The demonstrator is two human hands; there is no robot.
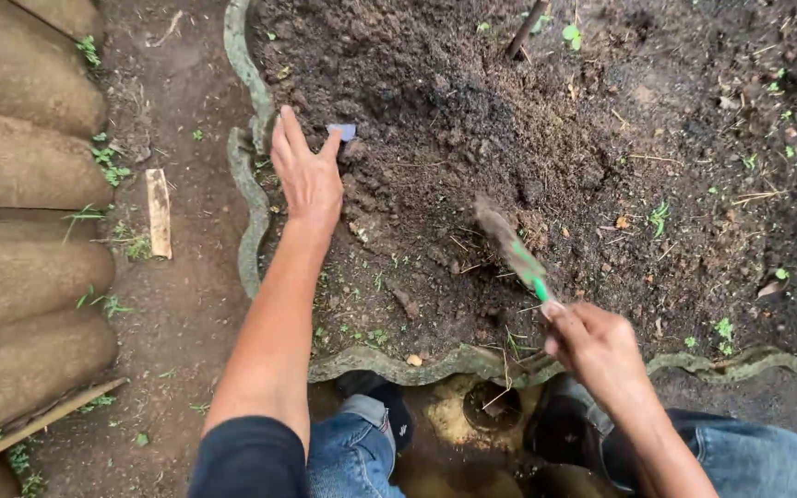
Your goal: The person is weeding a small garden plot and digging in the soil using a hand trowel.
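My left hand (307,173) reaches over the left edge of a bed of dark loose soil (472,111), fingers spread, thumb next to a small pale blue-grey scrap (342,131) on the soil. My right hand (592,343) grips the green handle of a small garden trowel (511,247). Its soil-caked blade points up and to the left, low over the soil near the front of the bed. The blade is blurred.
Wavy green edging (249,198) borders the bed on the left and front. A dirt path with a small wood piece (159,212) runs left, beside curved brown roof tiles (20,166). My jeans and dark boots (560,429) are below. A stick (526,28) stands at the back.
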